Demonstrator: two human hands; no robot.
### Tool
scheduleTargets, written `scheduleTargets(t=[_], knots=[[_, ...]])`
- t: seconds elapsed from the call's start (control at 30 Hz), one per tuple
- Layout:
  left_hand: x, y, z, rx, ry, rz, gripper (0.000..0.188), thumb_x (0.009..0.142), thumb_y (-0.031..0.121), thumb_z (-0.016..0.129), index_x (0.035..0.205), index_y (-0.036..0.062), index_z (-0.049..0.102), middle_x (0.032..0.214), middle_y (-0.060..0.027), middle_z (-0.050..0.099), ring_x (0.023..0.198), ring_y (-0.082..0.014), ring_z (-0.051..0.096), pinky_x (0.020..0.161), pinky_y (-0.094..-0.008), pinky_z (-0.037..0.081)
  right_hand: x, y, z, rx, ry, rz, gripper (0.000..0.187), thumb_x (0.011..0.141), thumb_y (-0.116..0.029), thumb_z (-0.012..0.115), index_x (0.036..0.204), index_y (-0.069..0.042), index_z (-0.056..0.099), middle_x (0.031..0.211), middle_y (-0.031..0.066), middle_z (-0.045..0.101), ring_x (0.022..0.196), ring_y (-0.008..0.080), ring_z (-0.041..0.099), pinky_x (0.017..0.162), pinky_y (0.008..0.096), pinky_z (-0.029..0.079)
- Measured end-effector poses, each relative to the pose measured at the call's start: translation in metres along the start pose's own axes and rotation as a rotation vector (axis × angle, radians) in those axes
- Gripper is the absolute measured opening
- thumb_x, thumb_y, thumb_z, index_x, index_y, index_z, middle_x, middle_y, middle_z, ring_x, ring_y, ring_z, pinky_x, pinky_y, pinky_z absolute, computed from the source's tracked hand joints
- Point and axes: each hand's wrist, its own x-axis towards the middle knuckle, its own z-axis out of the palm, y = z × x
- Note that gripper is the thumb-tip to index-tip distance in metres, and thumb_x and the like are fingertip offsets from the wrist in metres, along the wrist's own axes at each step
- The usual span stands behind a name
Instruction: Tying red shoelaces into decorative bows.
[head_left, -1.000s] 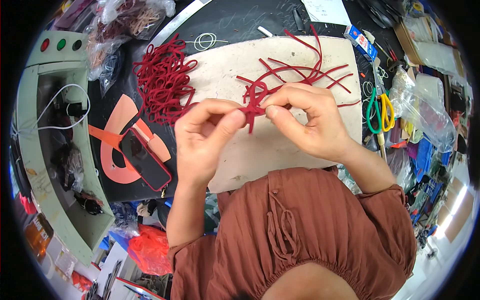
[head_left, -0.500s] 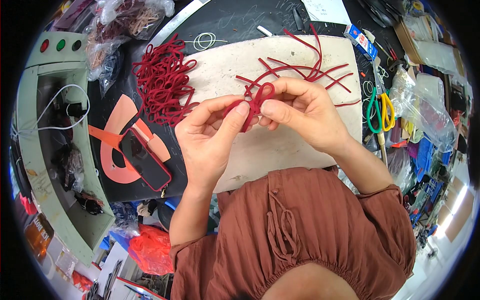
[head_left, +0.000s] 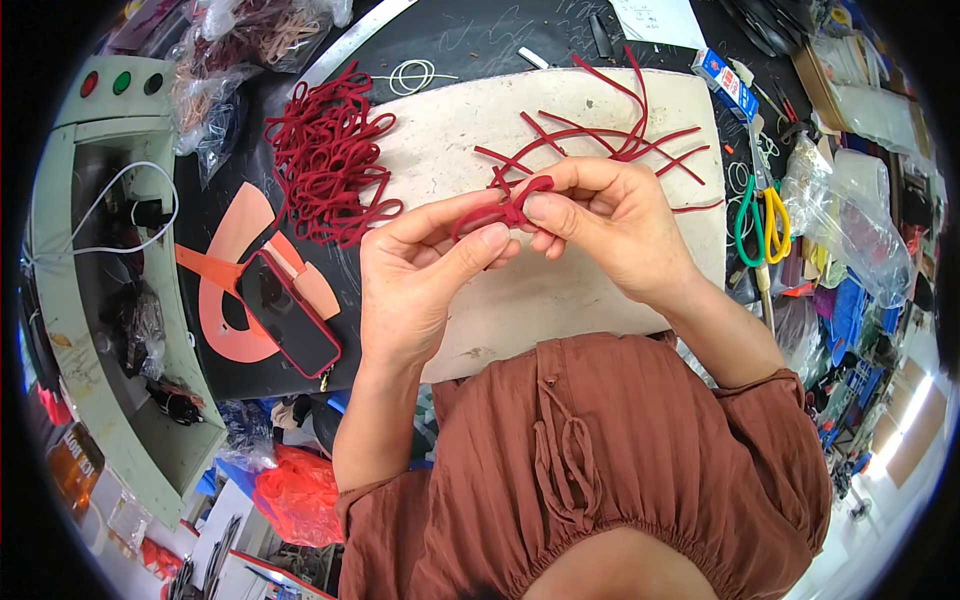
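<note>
Pinched between left hand (head_left: pixel 425 275) and right hand (head_left: pixel 610 225), a looped dark-red suede strip (head_left: pixel 500 207), over the pale worn board (head_left: pixel 560 300)

Lighting: bright, even, soft shadows. Focus: sharp at centre, softer toward rim. Distortion: strong fisheye bending at edges; black corners. Glare: overexposed patch, lower right of frame.
</note>
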Motion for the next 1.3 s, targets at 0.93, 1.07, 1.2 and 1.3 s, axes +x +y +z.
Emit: scheduleTargets(t=[0.93, 1.07, 1.2, 1.3], knots=[[-0.001, -0.008, 0.003, -0.195, 0.086, -0.088, 0.019, 0.081, 0.004, 0.06, 0.098, -0.0057, 0.059, 0.082, -0.0111, 0.063, 0.064, -0.0129, 0.059, 0.058, -0.0209, 0.048, 0.0, 0.002, 0.0, -0.359, 0.012, -0.235, 0.006, 0.077, -0.005, 0.062, 0.079, 0.001, 0.062, 0.074, 0.0049, 0.061, 0.068, 0.0085, 0.056, 0.061, 0.0219, 0.045], [-0.002, -0.01, 0.004, -0.192, 0.107, -0.022, 0.016, 0.083, 0.005, 0.058, 0.096, -0.0044, 0.059, 0.082, -0.0096, 0.062, 0.062, -0.0115, 0.058, 0.058, -0.0199, 0.047, -0.001, 0.004, 0.0, -0.38, -0.003, -0.219, 0.01, 0.078, -0.007, 0.062, 0.081, 0.002, 0.061, 0.074, 0.006, 0.061, 0.067, 0.009, 0.056, 0.06, 0.0229, 0.044], [-0.001, -0.013, 0.004, 0.063, 0.161, 0.151, 0.018, 0.081, 0.005, 0.061, 0.095, -0.006, 0.06, 0.083, -0.0093, 0.063, 0.068, -0.0102, 0.058, 0.064, -0.0206, 0.046, -0.001, 0.002, -0.001, -0.434, -0.049, -0.168, 0.012, 0.079, -0.011, 0.06, 0.08, 0.002, 0.06, 0.07, 0.0073, 0.058, 0.063, 0.0113, 0.054, 0.055, 0.0257, 0.042], [-0.001, -0.014, 0.013, 0.132, 0.228, 0.332, 0.016, 0.084, 0.007, 0.058, 0.094, -0.0058, 0.059, 0.084, -0.0076, 0.062, 0.073, -0.0083, 0.056, 0.066, -0.0199, 0.044, 0.001, 0.001, 0.001, -0.53, -0.062, -0.285, 0.013, 0.079, -0.012, 0.058, 0.077, 0.001, 0.058, 0.068, 0.0092, 0.055, 0.061, 0.0159, 0.052, 0.051, 0.0278, 0.039]])
